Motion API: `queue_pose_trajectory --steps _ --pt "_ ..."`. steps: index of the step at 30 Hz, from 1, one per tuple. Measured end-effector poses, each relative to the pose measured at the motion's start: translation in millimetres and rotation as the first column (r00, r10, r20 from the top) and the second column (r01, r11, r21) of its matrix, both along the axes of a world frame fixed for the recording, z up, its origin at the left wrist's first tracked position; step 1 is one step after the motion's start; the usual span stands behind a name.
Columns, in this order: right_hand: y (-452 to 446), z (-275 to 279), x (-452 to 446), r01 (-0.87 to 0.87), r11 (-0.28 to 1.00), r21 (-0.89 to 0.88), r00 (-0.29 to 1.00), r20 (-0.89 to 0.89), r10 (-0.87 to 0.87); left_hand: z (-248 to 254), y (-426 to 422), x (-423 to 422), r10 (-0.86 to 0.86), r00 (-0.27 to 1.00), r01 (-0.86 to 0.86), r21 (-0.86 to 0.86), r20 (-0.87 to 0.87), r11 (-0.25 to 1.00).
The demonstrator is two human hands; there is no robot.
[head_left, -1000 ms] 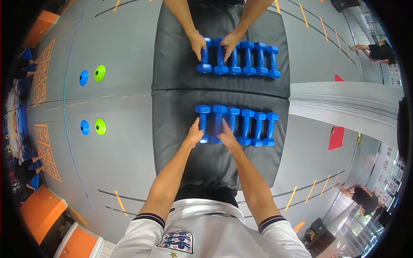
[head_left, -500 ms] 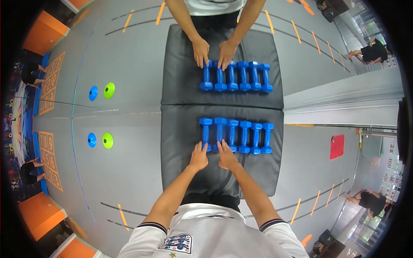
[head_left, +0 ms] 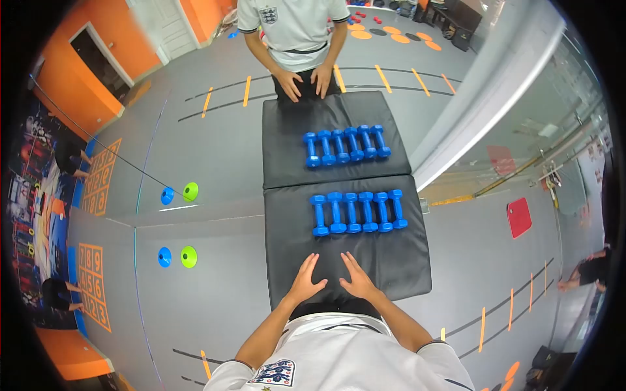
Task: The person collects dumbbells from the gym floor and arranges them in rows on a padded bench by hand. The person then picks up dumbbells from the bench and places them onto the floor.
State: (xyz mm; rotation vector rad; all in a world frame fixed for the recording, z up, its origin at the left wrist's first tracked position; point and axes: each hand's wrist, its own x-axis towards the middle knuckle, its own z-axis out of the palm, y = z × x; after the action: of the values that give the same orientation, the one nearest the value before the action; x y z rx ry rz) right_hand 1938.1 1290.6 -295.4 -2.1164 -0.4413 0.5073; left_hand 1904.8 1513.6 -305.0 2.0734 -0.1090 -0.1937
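Several blue dumbbells stand side by side in a row on a black padded mat. Just below the row's left end, my left hand hovers over the mat's near part, fingers spread and nothing held. My right hand is beside it, a short gap apart, also empty with fingers apart. Neither hand touches a dumbbell. Beyond the mat's seam, the mirror shows the reflected dumbbell row and the reflected torso and hands.
Blue and green cones lie on the floor at left, near orange number grids. A red pad is at right. People are visible at both side edges.
Both hands have let go of the two leftmost dumbbells and drawn back toward my body. The view has tilted up, showing more of the mirror and room.
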Motion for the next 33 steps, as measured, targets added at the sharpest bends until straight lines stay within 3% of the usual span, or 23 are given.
queue_pose_trajectory --steps 3,8,9,10,15,17,19,24,29,33 --pt "-23.7 17.3 -41.7 0.082 0.996 0.046 0.993 0.083 -0.086 29.2 -5.2 -27.4 0.029 0.999 -0.027 -0.089 0.018 0.996" --pt "-54.3 84.7 -97.0 0.221 0.943 0.249 0.973 0.001 -0.229 70.6 -41.2 -62.6 -0.034 0.999 0.021 -0.326 -0.036 0.945" --pt "-59.6 93.4 -108.6 0.246 0.929 0.278 0.966 0.004 -0.257 75.4 -51.3 -69.1 -0.068 0.996 0.040 -0.391 -0.057 0.919" --pt "-64.2 100.1 -119.3 0.229 0.942 0.244 0.952 0.144 -0.269 81.1 -62.1 -74.3 -0.124 0.989 0.071 -0.489 -0.077 0.870" --pt "-91.4 136.2 -179.6 0.347 0.801 0.487 0.923 -0.028 -0.383 107.3 -118.6 -105.9 -0.411 0.896 0.158 -0.739 -0.172 0.655" --pt "-105.8 136.5 -213.1 0.440 0.634 0.636 0.885 -0.188 -0.426 121.5 -142.2 -118.9 -0.545 0.824 0.253 -0.762 -0.153 0.596" --pt "-126.3 150.1 -247.1 0.559 0.494 0.665 0.817 -0.339 -0.467 127.8 -167.5 -133.6 -0.630 0.757 0.323 -0.739 -0.173 0.591" --pt "-187.4 147.4 -351.8 0.709 0.320 0.628 0.630 -0.361 -0.687 146.8 -247.2 -175.8 -0.813 0.567 0.490 -0.738 -0.134 0.464" --pt "-251.5 145.6 -464.8 0.748 0.198 0.633 0.457 -0.276 -0.846 160.1 -349.4 -242.7 -0.919 0.384 0.619 -0.713 -0.091 0.329" --pt "-308.6 154.8 -558.3 0.777 0.096 0.622 0.339 -0.285 -0.897 160.6 -430.8 -312.8 -0.958 0.250 0.574 -0.776 -0.138 0.262"
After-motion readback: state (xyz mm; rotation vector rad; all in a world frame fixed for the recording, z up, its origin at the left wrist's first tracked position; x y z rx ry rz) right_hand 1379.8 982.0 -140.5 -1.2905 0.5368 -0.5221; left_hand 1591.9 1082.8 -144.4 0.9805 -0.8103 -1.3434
